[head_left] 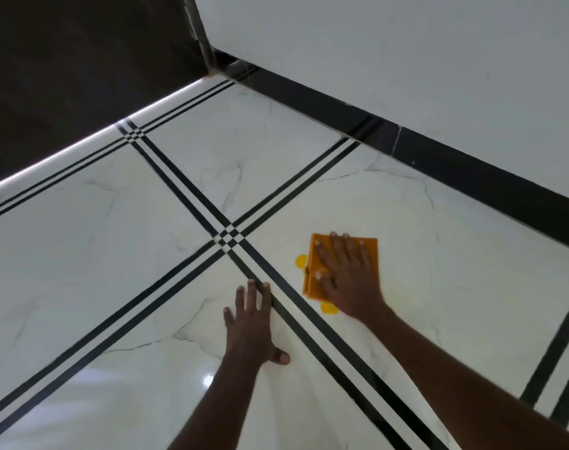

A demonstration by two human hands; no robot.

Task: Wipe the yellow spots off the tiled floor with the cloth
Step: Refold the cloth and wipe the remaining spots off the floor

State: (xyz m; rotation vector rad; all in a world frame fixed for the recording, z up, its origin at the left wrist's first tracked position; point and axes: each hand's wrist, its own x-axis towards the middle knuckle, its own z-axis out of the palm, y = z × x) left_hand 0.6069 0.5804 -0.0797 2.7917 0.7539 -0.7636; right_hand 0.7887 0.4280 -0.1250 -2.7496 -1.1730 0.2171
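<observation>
right hand (345, 274): fingers spread flat, pressing the orange cloth (371, 246)
left hand (252, 323): splayed flat on the tiled floor (114, 254)
yellow spots (300, 261): peeking out beside the cloth

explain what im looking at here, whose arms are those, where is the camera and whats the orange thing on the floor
There is no machine here. One camera, worn on a person's head, looks forward and down, so the arms are the wearer's own. The left hand lies flat on the white tiled floor, seemingly as support. The right hand presses flat on a folded orange cloth; nothing is gripped. Two yellow spots peek out beside the cloth: one at its left edge, one at its near edge. Behind runs a white wall with a black skirting.
</observation>
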